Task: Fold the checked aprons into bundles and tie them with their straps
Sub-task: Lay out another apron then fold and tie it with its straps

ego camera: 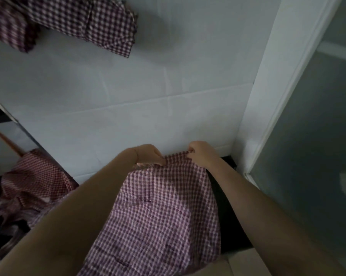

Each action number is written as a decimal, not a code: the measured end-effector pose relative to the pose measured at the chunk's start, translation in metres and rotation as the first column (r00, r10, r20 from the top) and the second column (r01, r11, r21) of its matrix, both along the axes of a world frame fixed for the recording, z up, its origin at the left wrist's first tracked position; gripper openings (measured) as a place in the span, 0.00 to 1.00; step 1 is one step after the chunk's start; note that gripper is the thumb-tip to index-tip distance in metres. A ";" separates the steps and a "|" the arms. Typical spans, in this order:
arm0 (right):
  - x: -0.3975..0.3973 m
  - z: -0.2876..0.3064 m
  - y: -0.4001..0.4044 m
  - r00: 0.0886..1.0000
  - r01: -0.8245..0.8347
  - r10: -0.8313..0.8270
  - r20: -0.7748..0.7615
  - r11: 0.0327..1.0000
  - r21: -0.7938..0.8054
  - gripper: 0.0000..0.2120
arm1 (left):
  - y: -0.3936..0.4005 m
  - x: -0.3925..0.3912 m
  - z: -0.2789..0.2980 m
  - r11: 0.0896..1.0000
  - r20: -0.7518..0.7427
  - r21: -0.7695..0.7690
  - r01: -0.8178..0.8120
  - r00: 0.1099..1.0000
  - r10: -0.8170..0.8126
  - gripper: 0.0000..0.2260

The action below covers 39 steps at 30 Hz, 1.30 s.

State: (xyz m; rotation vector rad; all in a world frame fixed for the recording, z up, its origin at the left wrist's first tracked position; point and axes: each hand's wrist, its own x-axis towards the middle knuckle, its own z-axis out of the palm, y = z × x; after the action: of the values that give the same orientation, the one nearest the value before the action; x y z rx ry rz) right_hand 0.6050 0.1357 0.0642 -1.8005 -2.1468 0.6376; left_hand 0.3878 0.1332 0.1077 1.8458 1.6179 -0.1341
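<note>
The red-and-white checked cotton apron [164,212] hung at the near edge of the white sheet-covered bed [128,108], its top hem lifted just over that edge and the rest of the cloth draping down toward the person. The left hand [150,154] pinched the hem at its left end, fingers curled tight round the fabric, and the right hand [201,153] pinched the same hem at its right end, thumb and fingers closed on a small fold. The two hands sat close together with a short stretch of checked cloth pulled between them. Both bare forearms reached in from the near side of the bed, one on each flank of the apron. At the far left corner of the bed lay a folded stack of darker checked aprons [100,26], well apart from the hands. Off the left side of the bed, lower down, a loose heap of red checked aprons [36,182] lay crumpled in shadow. Along the right side of the bed ran a white frame with a frosted glass panel [315,140].
</note>
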 end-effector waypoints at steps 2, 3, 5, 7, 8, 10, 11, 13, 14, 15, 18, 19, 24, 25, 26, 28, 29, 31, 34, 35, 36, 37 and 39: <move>0.002 0.002 0.000 1.000 0.013 -0.012 0.023 1.000 -0.019 0.05 | 0.000 -0.002 0.007 0.994 -0.243 -0.023 0.106 0.964 -0.109 0.09; 0.002 0.004 0.000 0.998 0.013 -0.011 0.062 0.999 -0.034 0.05 | 0.000 -0.003 0.009 0.991 -0.326 -0.068 0.114 0.936 -0.130 0.08; 0.002 0.013 -0.002 0.988 0.004 0.011 0.156 0.996 -0.091 0.06 | -0.001 -0.008 0.009 0.978 -0.440 -0.205 0.045 0.888 -0.133 0.10; 0.000 0.028 -0.004 0.966 -0.028 0.066 0.249 0.988 -0.152 0.08 | -0.002 -0.014 0.006 0.971 -0.489 -0.226 -0.077 0.871 -0.045 0.12; -0.003 0.035 -0.004 0.958 -0.037 0.074 0.276 0.990 -0.136 0.09 | -0.002 -0.014 0.006 0.984 -0.475 -0.131 -0.122 0.879 0.046 0.12; -0.009 0.049 0.000 0.968 0.026 -0.031 0.250 0.999 0.022 0.09 | -0.001 -0.013 0.014 0.931 -0.375 0.320 -0.176 0.879 0.295 0.11; -0.013 0.054 0.005 0.975 0.089 -0.124 0.185 0.979 0.186 0.09 | -0.002 -0.012 0.020 0.798 -0.232 0.562 -0.217 0.885 0.404 0.11; -0.021 0.061 0.016 0.967 0.169 -0.249 0.054 0.788 0.592 0.11 | -0.005 -0.013 0.027 0.455 0.110 0.833 -0.314 0.901 0.420 0.09; -0.024 0.062 0.019 0.967 0.163 -0.255 0.017 0.668 0.726 0.11 | -0.006 -0.018 0.026 0.350 0.207 0.874 -0.337 0.910 0.360 0.08; -0.026 0.063 0.022 0.973 0.150 -0.231 -0.015 0.581 0.800 0.12 | -0.006 -0.020 0.024 0.318 0.251 0.883 -0.345 0.920 0.302 0.08; -0.037 0.043 0.020 0.993 0.101 -0.118 -0.031 0.648 0.755 0.14 | -0.016 -0.026 -0.006 0.517 0.276 0.765 -0.385 0.920 0.277 0.16; -0.039 0.032 0.019 0.994 0.089 -0.108 -0.019 0.694 0.715 0.14 | -0.021 -0.026 -0.016 0.581 0.262 0.715 -0.389 0.920 0.292 0.18; -0.041 -0.022 -0.003 0.988 0.019 -0.092 0.126 0.873 0.487 0.11 | -0.047 -0.025 -0.083 0.724 0.127 0.610 -0.322 0.941 0.313 0.19; -0.038 -0.028 -0.007 0.983 0.016 -0.097 0.154 0.888 0.460 0.10 | -0.050 -0.027 -0.092 0.737 0.089 0.605 -0.302 0.945 0.314 0.18; -0.035 -0.040 -0.013 0.977 0.003 -0.093 0.192 0.907 0.422 0.09 | -0.056 -0.026 -0.106 0.763 0.060 0.577 -0.292 0.947 0.317 0.18; -0.029 -0.061 -0.023 0.971 -0.003 -0.070 0.227 0.951 0.309 0.07 | -0.069 -0.024 -0.129 0.825 0.022 0.484 -0.292 0.947 0.322 0.19; -0.027 -0.070 -0.028 0.969 -0.005 -0.058 0.241 0.968 0.251 0.07 | -0.077 -0.021 -0.141 0.851 -0.008 0.446 -0.279 0.949 0.315 0.22; -0.024 -0.083 -0.036 0.963 0.006 -0.059 0.263 0.980 0.199 0.07 | -0.093 -0.015 -0.162 0.848 -0.061 0.451 -0.279 0.938 0.341 0.25; -0.025 -0.095 -0.041 0.962 0.037 -0.086 0.259 0.981 0.190 0.09 | -0.118 -0.007 -0.186 0.832 -0.105 0.448 -0.327 0.905 0.412 0.21; -0.026 -0.098 -0.042 0.962 0.042 -0.093 0.256 0.980 0.195 0.09 | -0.124 -0.006 -0.193 0.867 -0.150 0.375 -0.329 0.901 0.407 0.21; -0.027 -0.100 -0.043 0.962 0.043 -0.094 0.256 0.979 0.197 0.08 | -0.128 -0.007 -0.201 0.909 -0.201 0.260 -0.325 0.903 0.380 0.21; -0.028 -0.102 -0.044 0.962 0.041 -0.092 0.258 0.979 0.197 0.06 | -0.133 -0.009 -0.209 0.946 -0.264 0.117 -0.301 0.909 0.322 0.24; -0.029 -0.107 -0.044 0.962 0.036 -0.085 0.261 0.981 0.189 0.04 | -0.137 -0.012 -0.220 0.966 -0.341 -0.131 -0.225 0.925 0.169 0.30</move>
State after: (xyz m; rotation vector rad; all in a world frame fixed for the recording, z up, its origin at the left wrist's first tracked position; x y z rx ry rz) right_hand 0.5756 0.0919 -0.0431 -1.9344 -2.2207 0.1810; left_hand 0.3758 -0.0040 -0.1122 1.5807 1.9442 -0.4962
